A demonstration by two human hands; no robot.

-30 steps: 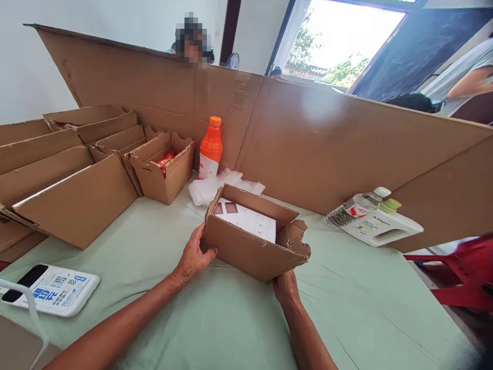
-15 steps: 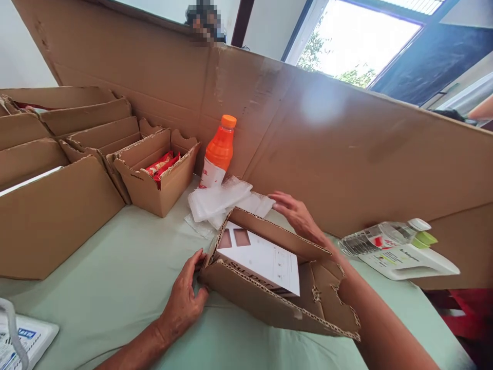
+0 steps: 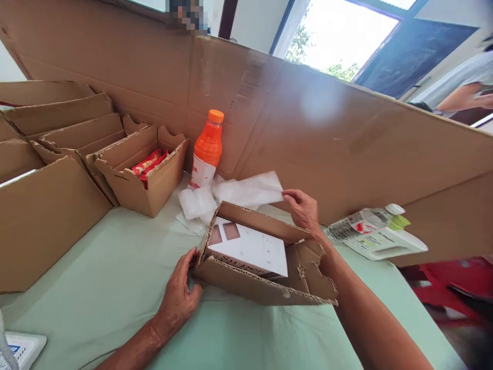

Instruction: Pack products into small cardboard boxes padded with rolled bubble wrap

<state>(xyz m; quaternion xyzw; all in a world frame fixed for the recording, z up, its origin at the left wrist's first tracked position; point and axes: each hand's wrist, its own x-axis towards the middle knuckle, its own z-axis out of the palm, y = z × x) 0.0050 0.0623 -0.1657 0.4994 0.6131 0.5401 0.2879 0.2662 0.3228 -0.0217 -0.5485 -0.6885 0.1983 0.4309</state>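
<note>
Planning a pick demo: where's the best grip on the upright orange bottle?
Likely around the orange bottle above its label, coming from the front: it stands upright, the cardboard wall is close behind, a snack carton sits left, and plastic bags crowd its base.

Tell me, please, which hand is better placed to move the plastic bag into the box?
Probably right: the right hand pinches the plastic bag behind the box; the left hand grips its corner.

matt corrugated cardboard box [image 3: 246,285], translucent plastic bag [image 3: 248,191]
</note>
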